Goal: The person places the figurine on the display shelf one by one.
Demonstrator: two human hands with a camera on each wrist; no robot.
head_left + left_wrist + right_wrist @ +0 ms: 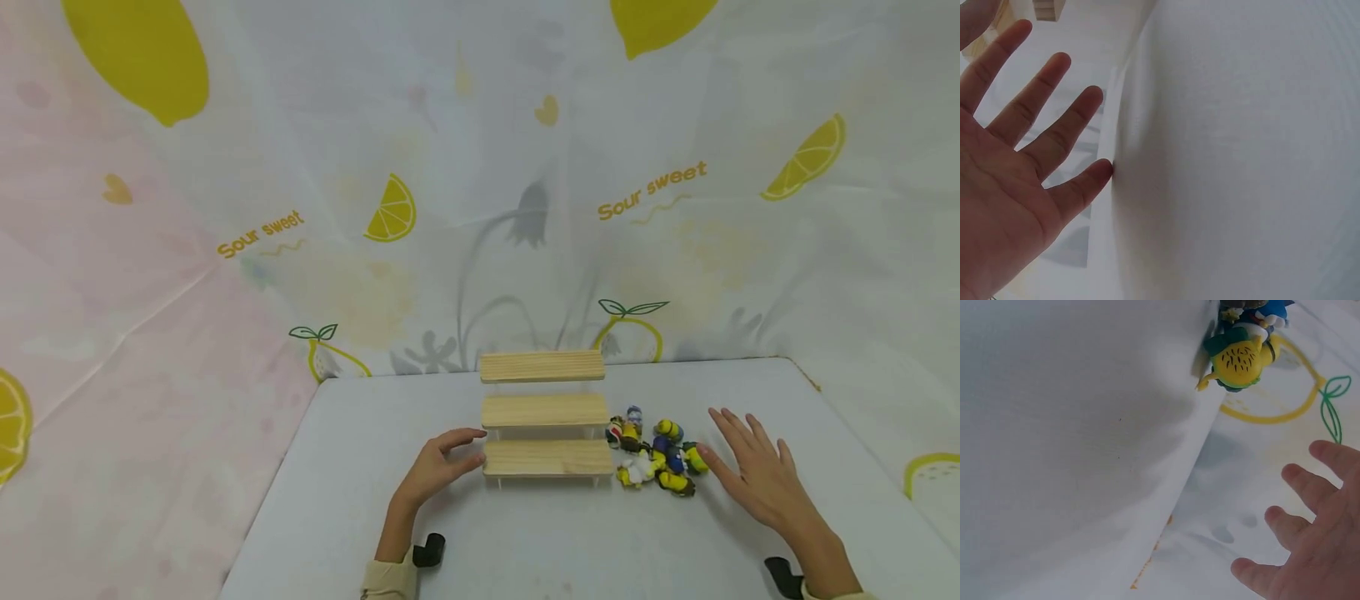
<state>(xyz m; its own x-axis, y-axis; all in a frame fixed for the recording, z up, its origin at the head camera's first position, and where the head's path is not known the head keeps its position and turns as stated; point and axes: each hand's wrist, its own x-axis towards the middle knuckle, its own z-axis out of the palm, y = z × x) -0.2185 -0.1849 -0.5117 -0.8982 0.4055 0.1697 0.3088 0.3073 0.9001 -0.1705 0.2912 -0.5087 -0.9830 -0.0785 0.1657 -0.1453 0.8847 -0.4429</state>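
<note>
The left hand (pixel 441 467) has its fingers spread and nearly straight, gripping nothing; its thumb and forefinger reach the left end of the three-tier wooden shelf (pixel 547 458), though whether they touch it I cannot tell. The right hand (pixel 761 471) is spread too, holding nothing. The toys (pixel 637 469) lie in a cluster between the right fingers and the shelf, the nearest just beside the right thumb. Below both hands is the white table (pixel 555 542); beyond the fingertips hangs the lemon-print cloth (pixel 480 167).
</note>
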